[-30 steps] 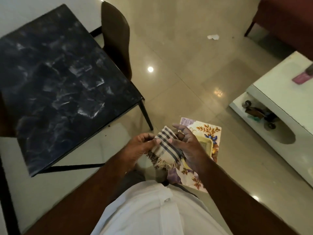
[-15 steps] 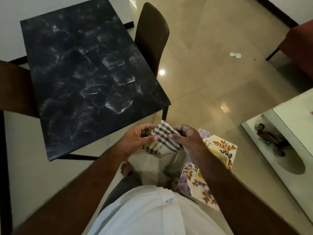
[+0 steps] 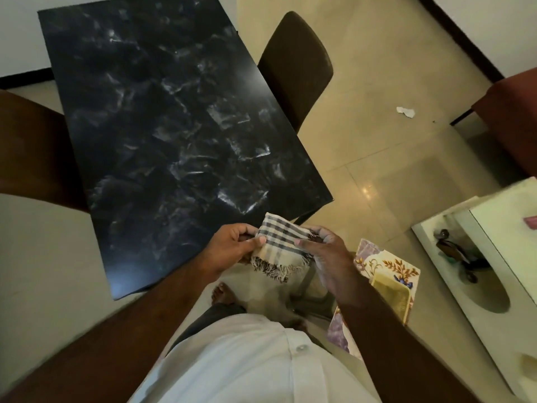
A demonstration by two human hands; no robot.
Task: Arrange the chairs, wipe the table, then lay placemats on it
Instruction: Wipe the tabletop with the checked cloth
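Hands [image 3: 232,246] pinching checked cloth [image 3: 283,242], placemats [image 3: 390,267] seemingly underarm

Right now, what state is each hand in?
Left hand: closed, pinching the checked cloth.
Right hand: closed, pinching the same cloth's other side.

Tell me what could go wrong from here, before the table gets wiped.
1. The placemats sit under the right forearm, and how they are held is unclear. They may slip to the floor once the right hand lets go of the cloth or reaches out.
2. The cloth's lower edge is frayed, so wiping could leave threads on the dark table.
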